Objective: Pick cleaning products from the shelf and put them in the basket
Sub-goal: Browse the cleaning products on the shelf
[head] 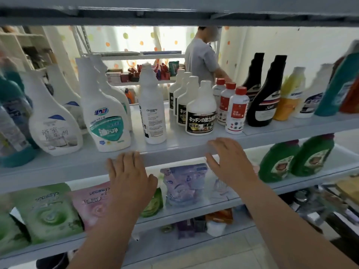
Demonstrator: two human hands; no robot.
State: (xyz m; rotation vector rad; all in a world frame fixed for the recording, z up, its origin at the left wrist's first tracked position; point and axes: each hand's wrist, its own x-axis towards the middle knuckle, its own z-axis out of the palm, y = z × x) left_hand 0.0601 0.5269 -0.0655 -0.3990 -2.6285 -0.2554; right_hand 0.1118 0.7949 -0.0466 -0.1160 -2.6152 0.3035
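head view counts out the middle shelf (174, 152) from the left: two white bottles with blue-topped labels (56, 123), one behind the other; two white bottles with green labels (106, 121), also in file; one tall white cylinder bottle (153, 107); four white bottles with black labels (202, 113) in a row running back; three red-capped white bottles (237, 111) in a second row; two black bottles (266, 96); one yellow bottle (289, 96); and one white bottle with a blue label (314, 96). all of these cleaning products stand upright on that shelf. the lower shelf (252, 193) holds two green bottles (277, 164) at the right and soft pouches lying back: one green pouch (50, 212), one pink pouch (89, 202) and one purple pouch (184, 183), with a smaller green pouch (153, 202) partly hidden behind the left wrist. both hands are released and hold nothing: the left hand (130, 175) and the right hand (233, 162) are spread flat with straight fingers, palms away, at the front lip of the middle shelf; whether the fingertips touch the lip i cannot tell. teal bottles (13, 121) at the far left and a teal bottle (340, 86) at the far right are blurred and cut off by the frame, so their number is unclear. items on the bottom shelf (194, 226) are too dark and small to name. beyond the shelf a person in a grey shirt (202, 59) stands side-on, head cut off by the top shelf.
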